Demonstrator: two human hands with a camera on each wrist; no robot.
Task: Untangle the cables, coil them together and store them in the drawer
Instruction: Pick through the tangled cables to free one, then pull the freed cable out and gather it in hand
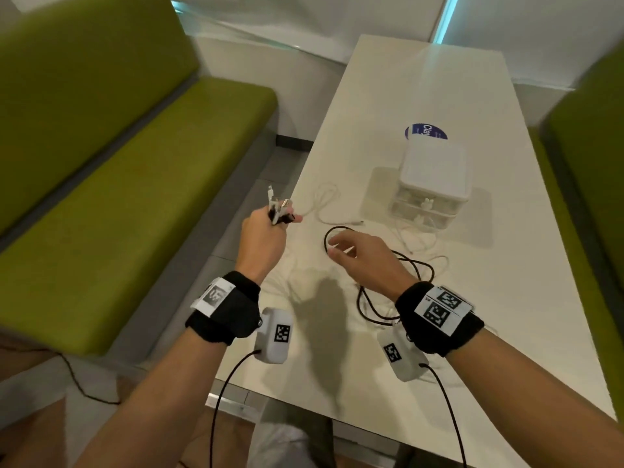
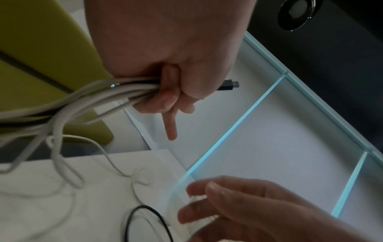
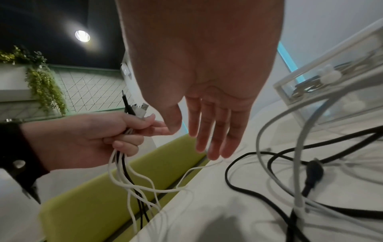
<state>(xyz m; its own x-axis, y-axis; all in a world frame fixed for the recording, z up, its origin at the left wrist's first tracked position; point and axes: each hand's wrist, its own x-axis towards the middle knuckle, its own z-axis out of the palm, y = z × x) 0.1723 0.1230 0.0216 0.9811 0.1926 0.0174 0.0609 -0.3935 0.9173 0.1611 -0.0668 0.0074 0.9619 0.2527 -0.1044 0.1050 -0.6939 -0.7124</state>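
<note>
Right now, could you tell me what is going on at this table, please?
A person is sorting cables. The left hand grips a bunch of cable ends, black and white, raised beside the table. The right hand hovers open over the loose cables lying tangled on it. The small drawer box stands behind, closed.

counter [image 1: 388, 96]: smooth, faintly glossy white | drawer box [image 1: 435, 170]: white and clear plastic | bench [image 1: 141, 197]: matt green cloth | black cable [image 3: 238, 186]: matt
</note>
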